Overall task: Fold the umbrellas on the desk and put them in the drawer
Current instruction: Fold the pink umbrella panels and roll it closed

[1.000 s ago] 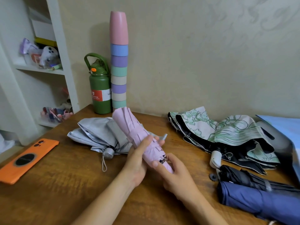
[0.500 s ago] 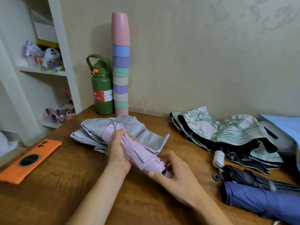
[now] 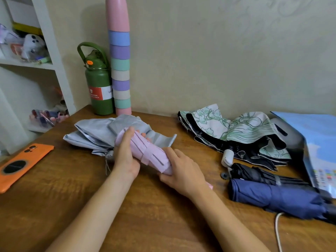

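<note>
A brown wooden desk (image 3: 54, 206) carries a loose grey fabric umbrella (image 3: 94, 133) and, over it, a rolled pale-pink fabric umbrella (image 3: 145, 151). The left hand (image 3: 125, 157) wraps its upper end; the right hand (image 3: 183, 170) clasps its lower end.

Pink umbrella (image 3: 145, 151): matt pleated cloth. Grey umbrella (image 3: 101, 131) at 11 o'clock of it: smooth cloth, faint sheen. Desk (image 3: 163, 224): grained wood, lightly polished. Navy umbrella (image 3: 276, 199) at 4 o'clock: smooth cloth. Green bottle (image 3: 99, 88): matt painted finish. Orange phone case (image 3: 25, 164): matt plastic.
</note>
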Tool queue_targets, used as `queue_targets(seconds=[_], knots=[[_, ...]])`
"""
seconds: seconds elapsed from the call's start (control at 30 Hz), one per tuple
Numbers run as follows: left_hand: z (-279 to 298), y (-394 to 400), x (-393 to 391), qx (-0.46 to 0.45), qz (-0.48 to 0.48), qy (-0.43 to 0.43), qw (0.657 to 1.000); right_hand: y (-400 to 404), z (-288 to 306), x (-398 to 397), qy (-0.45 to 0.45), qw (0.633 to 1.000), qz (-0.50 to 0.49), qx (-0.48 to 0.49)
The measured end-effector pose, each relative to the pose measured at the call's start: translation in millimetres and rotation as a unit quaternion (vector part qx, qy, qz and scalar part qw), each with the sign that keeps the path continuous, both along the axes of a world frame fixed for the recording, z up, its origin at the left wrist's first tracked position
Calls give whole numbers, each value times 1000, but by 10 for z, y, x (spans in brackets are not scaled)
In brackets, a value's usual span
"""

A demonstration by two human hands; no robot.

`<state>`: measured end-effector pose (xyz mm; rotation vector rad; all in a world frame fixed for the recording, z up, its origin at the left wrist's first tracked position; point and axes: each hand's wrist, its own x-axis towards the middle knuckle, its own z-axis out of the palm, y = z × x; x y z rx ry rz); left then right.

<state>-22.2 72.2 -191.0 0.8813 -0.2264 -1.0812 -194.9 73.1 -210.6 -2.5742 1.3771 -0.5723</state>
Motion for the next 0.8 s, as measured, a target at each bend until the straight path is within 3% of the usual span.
queue_targets(seconds=[0.13, 0.23, 0.33, 0.43, 0.57, 0.7, 0.8], knots=[[-66, 4, 81, 5, 31, -59, 998, 5, 11, -42, 12, 1000, 5, 0], [-60, 43, 50, 40, 69, -180, 980, -13, 68, -55, 10, 1000, 9, -2], [-72, 92, 18, 28, 131, -293, 947, -45, 225, -114, 29, 999, 20, -20], [-111, 115, 1, -44, 149, -426, 891, -67, 478, -300, 72, 992, 15, -99], [-52, 143, -228, -161, -6, -531, 832, -72, 782, -822, 129, 982, -32, -133], [25, 194, -752, -233, -165, -607, 742, -23, 852, -1476, 152, 981, -97, -71], [28, 256, -1206, -253, -213, -624, 708, 80, 827, -1946, 170, 976, -133, -34]])
